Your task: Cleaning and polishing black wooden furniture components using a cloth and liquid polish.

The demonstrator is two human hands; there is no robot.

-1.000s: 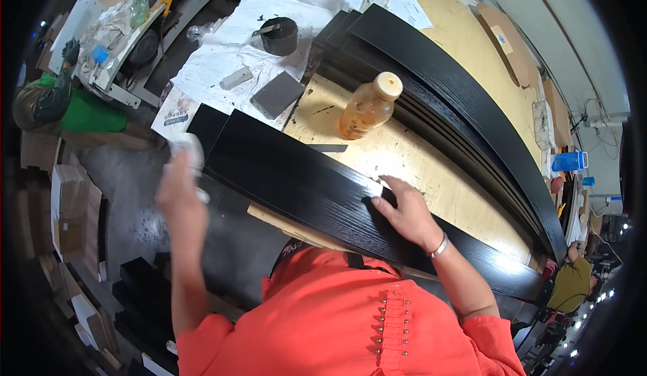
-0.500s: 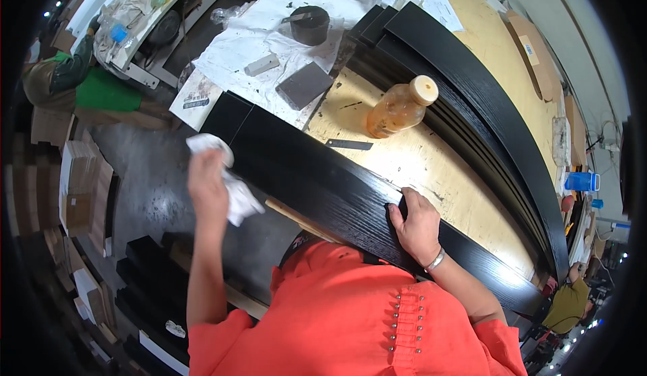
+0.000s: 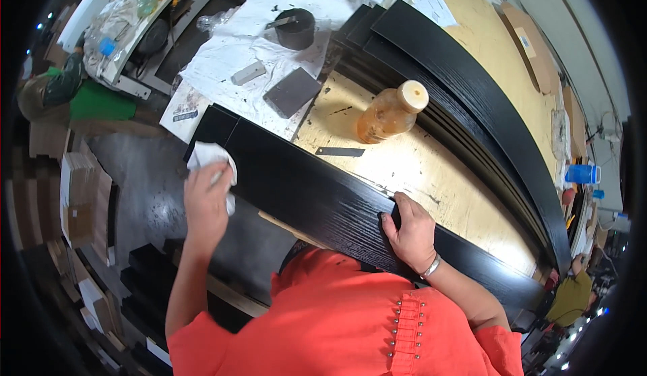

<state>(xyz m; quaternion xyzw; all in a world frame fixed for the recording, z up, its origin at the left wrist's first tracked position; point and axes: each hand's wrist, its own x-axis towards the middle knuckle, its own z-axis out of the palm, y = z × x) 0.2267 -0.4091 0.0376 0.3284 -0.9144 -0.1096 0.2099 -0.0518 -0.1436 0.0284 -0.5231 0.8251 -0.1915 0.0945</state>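
A long black wood-grained plank (image 3: 317,187) lies across the front edge of the plywood workbench (image 3: 431,174). My left hand (image 3: 205,200) grips a crumpled white cloth (image 3: 212,157) and presses it against the plank's left end, near its front edge. My right hand (image 3: 408,231) rests flat on the plank's top further right, fingers spread over its far edge. An orange sleeve and a thin bracelet show at the right wrist.
An amber plastic bottle (image 3: 391,113) lies on the bench behind the plank, beside a small dark metal strip (image 3: 339,151). Several more black planks (image 3: 472,99) are stacked behind. White paper (image 3: 249,72) holds a dark round pot (image 3: 295,29) and a grey block (image 3: 292,91). Dark floor lies to the left.
My left hand with the cloth has moved from off the plank's end up onto its left end. My right hand has stayed pressed on the plank.
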